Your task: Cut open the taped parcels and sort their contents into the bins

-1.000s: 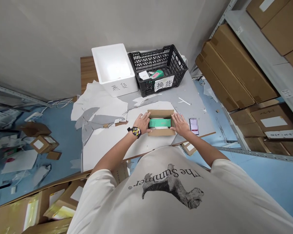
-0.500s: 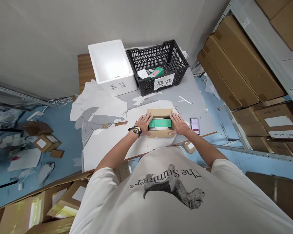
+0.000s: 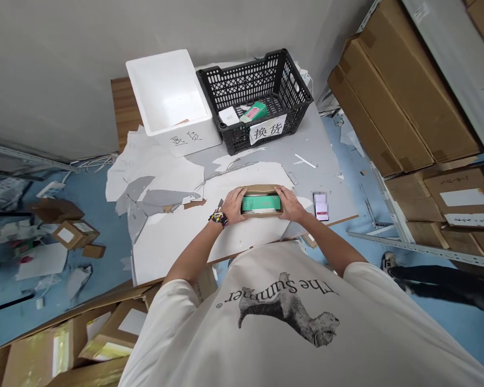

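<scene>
Nearest us, our left hand (image 3: 234, 206), a patterned wristwatch (image 3: 218, 217) on its wrist, and our right hand (image 3: 287, 203) clasp the two short ends of a kraft carton (image 3: 262, 189), so each grip is closed on it from the side. The carton sits open-topped in the middle of the scene, on a white sheet (image 3: 177, 242) near the front edge of a grey tabletop (image 3: 326, 161), its long axis running from 9 to 3 o'clock. Inside lies a green box (image 3: 261, 203), parallel to the carton. At 3 o'clock, just beyond our right hand, lies a smartphone (image 3: 321, 207) with a blurred screen. Torn grey and white sheets spread toward 10 o'clock. At 11 o'clock stands a white foam box (image 3: 165, 91); at 12 o'clock, a black plastic crate (image 3: 254, 102) holds a green-and-pink package (image 3: 253, 112). Blue floor (image 3: 92, 199) at 9 o'clock carries small cartons (image 3: 68, 235). Brown cartons (image 3: 403, 97) fill metal shelving at 2 o'clock, and a co-worker's dark-trousered leg (image 3: 439, 282) shows at 4 o'clock.
</scene>
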Demonstrator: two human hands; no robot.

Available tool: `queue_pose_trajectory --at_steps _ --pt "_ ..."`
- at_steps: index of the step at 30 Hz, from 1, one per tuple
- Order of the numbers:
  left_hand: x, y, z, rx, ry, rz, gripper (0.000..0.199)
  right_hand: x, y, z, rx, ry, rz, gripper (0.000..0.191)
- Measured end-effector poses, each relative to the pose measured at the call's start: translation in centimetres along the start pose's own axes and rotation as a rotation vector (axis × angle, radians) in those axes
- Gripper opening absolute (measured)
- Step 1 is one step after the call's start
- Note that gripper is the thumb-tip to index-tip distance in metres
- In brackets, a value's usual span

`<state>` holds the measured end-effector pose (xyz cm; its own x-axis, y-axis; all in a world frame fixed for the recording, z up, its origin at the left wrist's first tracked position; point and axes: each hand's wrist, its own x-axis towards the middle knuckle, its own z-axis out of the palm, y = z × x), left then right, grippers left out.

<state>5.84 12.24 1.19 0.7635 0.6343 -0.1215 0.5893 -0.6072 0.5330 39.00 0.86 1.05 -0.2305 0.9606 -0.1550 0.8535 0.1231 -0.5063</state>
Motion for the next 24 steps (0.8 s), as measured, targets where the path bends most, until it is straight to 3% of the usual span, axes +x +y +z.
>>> queue_pose_trajectory --at_steps 8,16,18,21,23,24 --pt "0.7 -0.1 0.1 -0.017 -0.041 -0.053 0.116 1.0 -0.7 -1.1 0.000 -0.052 0.046 0.110" --pt "-0.7 0.8 -0.2 0.044 -0.011 -0.085 0.125 -0.6 -0.9 0.0 -0.039 -0.023 0.066 0.132" --pt "-1.2 1.3 -0.4 0.073 -0.012 -0.105 0.131 -1.2 -1.2 0.1 -0.027 0.010 0.070 0.121" --pt "-1.8 2.4 -1.0 0.122 -0.009 -0.126 0.140 -1.8 -1.9 -0.4 0.026 0.104 0.075 0.087" --pt "-1.8 3.3 -1.5 0.137 0.002 -0.086 0.132 -1.9 -2.3 -0.9 0.068 0.175 0.074 0.070" --pt "-1.6 3.8 -1.8 0.137 0.008 -0.055 0.119 -1.9 -2.5 -1.2 0.084 0.206 0.076 0.065"
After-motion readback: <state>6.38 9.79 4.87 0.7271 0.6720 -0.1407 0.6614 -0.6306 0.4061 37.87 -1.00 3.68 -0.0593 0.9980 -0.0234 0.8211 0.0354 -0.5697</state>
